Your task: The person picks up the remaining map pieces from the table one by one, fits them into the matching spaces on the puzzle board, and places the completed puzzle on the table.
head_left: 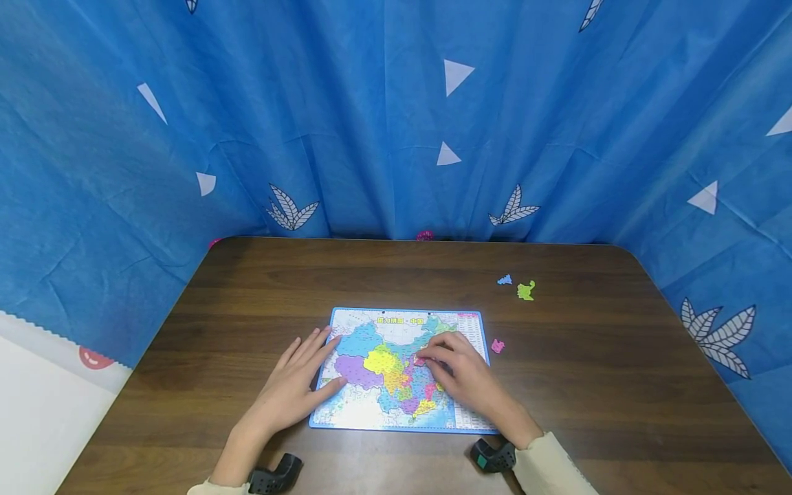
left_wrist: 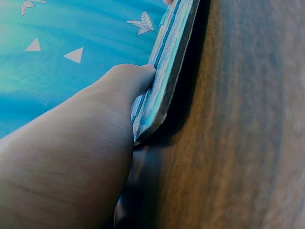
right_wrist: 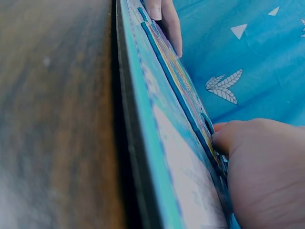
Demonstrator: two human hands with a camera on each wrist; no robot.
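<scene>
A map puzzle board with a blue rim lies flat on the table, its colourful pieces filling much of the map. My left hand rests on the board's left side with its fingers spread and straight; in the left wrist view the thumb presses on the board's surface. Over the map's right half, my right hand pinches a small pink puzzle piece between thumb and fingers, close to the board. Most of that piece is hidden by the fingertips.
Right of the board lies a loose pink piece. Farther back on the wooden table are a green piece and a small blue piece. A blue patterned curtain hangs along the table's back edge.
</scene>
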